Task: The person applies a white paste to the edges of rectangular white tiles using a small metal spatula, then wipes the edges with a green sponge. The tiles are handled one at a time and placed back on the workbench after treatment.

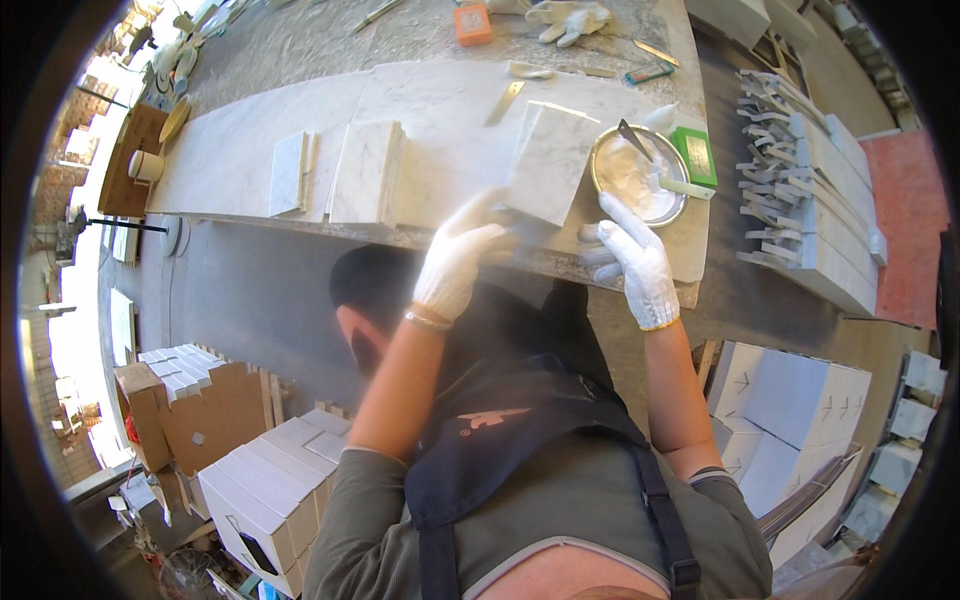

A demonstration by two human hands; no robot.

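Both my hands wear white knit gloves. My left hand [457,257] hovers at the bench's front edge, beside the near left corner of a stack of pale marble tiles [553,165]. Its fingers are apart, slightly blurred, with nothing in them. My right hand [637,265] is held just in front of a round metal bowl [686,205] of white paste, index finger stretched towards its rim and the other fingers loosely bent. In the bowl rest a dark-bladed putty knife [634,138] and a tool with a pale handle [686,187]. A green box [694,158] stands right of the bowl.
More tile stacks [365,173] [290,173] stand left on the stone-topped bench [230,140]. Farther back lie an orange block [472,25], spare gloves [570,20] and a teal tool [650,73]. White boxes [265,490] [790,410] flank me; wrapped slabs [825,210] stand right.
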